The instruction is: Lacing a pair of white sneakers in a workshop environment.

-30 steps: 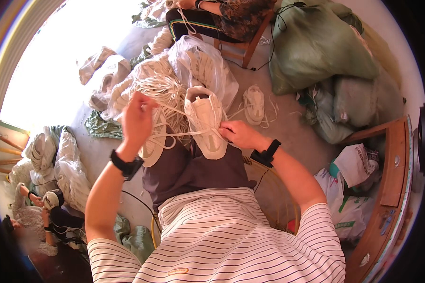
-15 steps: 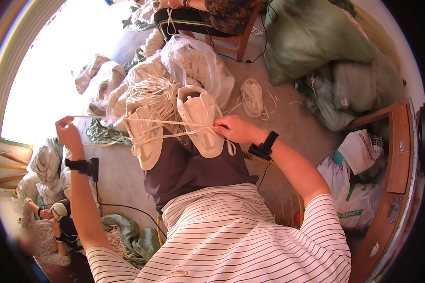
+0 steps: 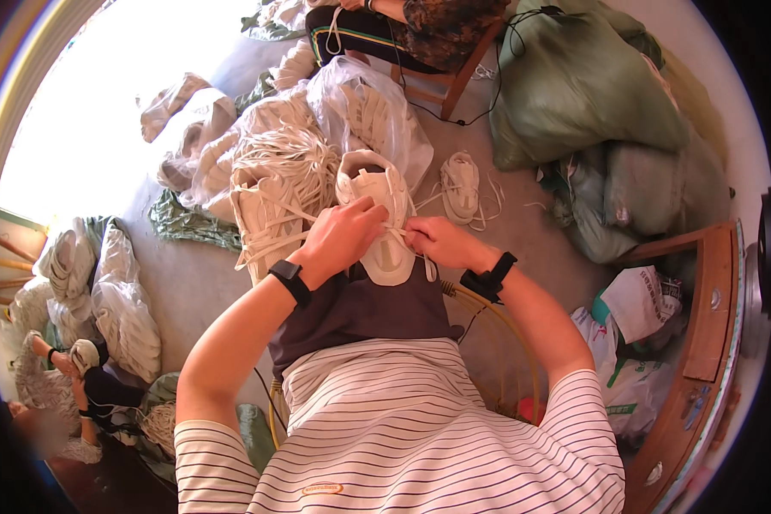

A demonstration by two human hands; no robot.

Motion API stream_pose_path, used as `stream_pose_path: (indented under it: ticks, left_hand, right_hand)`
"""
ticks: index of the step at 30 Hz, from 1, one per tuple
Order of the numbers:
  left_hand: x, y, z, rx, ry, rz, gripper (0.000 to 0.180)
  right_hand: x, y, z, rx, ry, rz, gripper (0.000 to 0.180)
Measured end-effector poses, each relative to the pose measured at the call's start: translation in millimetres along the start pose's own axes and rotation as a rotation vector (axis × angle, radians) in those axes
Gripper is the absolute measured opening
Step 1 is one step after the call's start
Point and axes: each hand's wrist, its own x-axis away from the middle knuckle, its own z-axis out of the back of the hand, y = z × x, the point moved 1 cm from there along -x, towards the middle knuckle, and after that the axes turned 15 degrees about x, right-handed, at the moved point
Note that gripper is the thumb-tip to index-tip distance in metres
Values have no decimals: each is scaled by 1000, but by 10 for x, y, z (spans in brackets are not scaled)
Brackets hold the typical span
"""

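Cream shoe (image 3: 396, 195): R hand (image 3: 445, 243) pinches lace (image 3: 395, 230), L hand (image 3: 341, 236) grip can't tell; clear bag (image 3: 416, 151) behind, prob. shoes (image 3: 364, 116) inside.

Bagged shoes (image 3: 370, 116), bundled laces (image 3: 287, 154) and bulging green sacks (image 3: 587, 94) suggest a shoe workshop.

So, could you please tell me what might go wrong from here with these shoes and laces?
The shoe being handled appears to rest on the dark trousers, so a hard tug might tip it. The left hand and right hand are close together at the lace; if either grip loosened, it could slip. The other shoe sits beside the bundle of loose laces, so strands might tangle.
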Motion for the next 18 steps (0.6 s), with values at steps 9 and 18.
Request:
stream_pose_path:
  ticks: [9, 18]
  left_hand:
    - [-77, 22, 238, -76, 104, -11, 5]
    - [-63, -150, 1074, -176, 373, 171, 6]
  right_hand:
    - [-14, 1, 14, 10, 31, 36, 19]
    - [48, 202, 50, -25, 87, 95, 20]
